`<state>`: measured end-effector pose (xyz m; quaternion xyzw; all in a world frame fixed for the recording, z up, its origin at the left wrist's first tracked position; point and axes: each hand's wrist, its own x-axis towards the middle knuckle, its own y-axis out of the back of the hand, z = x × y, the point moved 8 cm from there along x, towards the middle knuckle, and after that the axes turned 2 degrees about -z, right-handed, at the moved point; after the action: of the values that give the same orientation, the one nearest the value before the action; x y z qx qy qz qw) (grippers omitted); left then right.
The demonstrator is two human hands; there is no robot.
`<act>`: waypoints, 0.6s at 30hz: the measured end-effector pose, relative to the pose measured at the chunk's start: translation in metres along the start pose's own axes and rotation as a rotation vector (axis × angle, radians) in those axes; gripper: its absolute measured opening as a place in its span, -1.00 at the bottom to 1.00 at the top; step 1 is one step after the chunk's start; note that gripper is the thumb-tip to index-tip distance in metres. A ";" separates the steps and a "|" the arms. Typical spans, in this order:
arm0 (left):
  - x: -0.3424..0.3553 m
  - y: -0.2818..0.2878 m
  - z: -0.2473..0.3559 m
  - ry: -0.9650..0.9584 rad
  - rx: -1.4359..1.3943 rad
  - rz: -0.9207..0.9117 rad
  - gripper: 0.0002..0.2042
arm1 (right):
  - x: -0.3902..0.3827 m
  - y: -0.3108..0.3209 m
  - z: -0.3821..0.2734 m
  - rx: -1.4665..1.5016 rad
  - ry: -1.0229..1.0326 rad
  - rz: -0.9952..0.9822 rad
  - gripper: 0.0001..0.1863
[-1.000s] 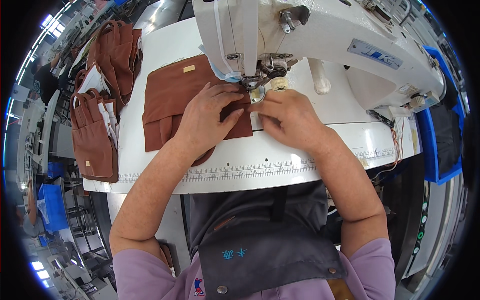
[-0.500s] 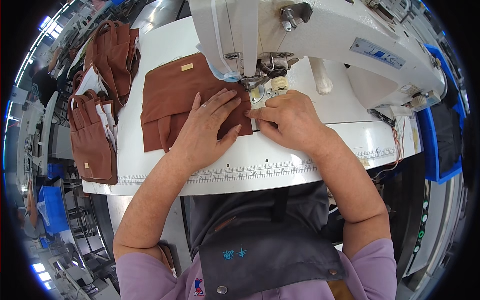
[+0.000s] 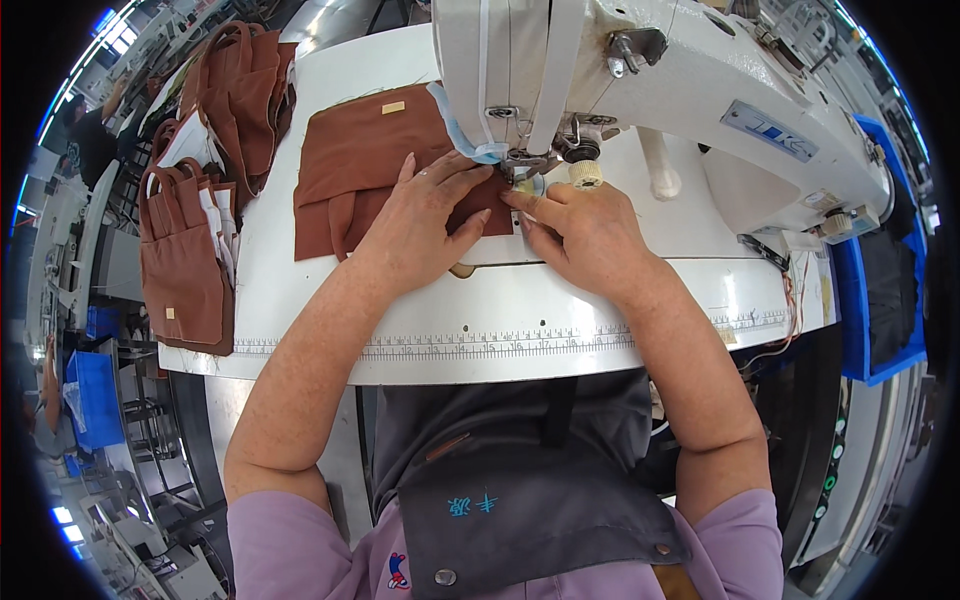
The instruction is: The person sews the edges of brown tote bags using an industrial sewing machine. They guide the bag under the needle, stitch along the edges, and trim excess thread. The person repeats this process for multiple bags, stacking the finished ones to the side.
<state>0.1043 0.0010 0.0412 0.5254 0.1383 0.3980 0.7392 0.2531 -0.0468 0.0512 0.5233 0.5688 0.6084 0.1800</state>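
A brown fabric bag panel (image 3: 370, 140) lies on the white sewing table under the head of a sewing machine (image 3: 500, 70), a small gold-coloured tag (image 3: 393, 107) near its far edge. A strap of the same brown crosses its near part. My left hand (image 3: 425, 215) rests flat on the panel's right part, fingers spread towards the presser foot. At the panel's right edge, my right hand (image 3: 580, 235) touches the fabric with its index fingertip, close to the needle area. Its thumb is apart from the index finger and the other fingers are bent. The needle tip is hard to make out.
Brown bag pieces with handles (image 3: 185, 260) hang over the table's left edge, with more brown pieces (image 3: 240, 100) behind. A ruler strip (image 3: 480, 345) runs along the front edge. A blue bin (image 3: 880, 350) with dark material stands at right. A pale rod (image 3: 660, 170) hangs behind the machine head.
The brown panel has slid away from me under the machine head, and my left hand has moved along with it. My right hand stays by its right edge. The whole view has shifted slightly.
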 end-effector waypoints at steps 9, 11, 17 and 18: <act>0.001 -0.001 -0.002 -0.004 0.013 0.005 -0.51 | 0.000 0.001 0.009 0.128 -0.033 0.027 -0.82; -0.001 -0.003 -0.003 0.007 0.026 -0.016 -0.49 | -0.001 0.002 0.012 0.153 -0.053 0.020 -0.83; -0.037 -0.004 0.000 0.038 0.039 -0.060 -0.43 | 0.000 0.002 0.020 0.170 -0.089 0.036 -0.82; -0.052 -0.001 0.005 0.028 0.029 -0.071 -0.42 | 0.000 0.002 0.020 0.174 -0.081 0.042 -0.82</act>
<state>0.0744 -0.0403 0.0308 0.5252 0.1731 0.3768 0.7431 0.2712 -0.0375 0.0488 0.5729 0.6006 0.5389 0.1439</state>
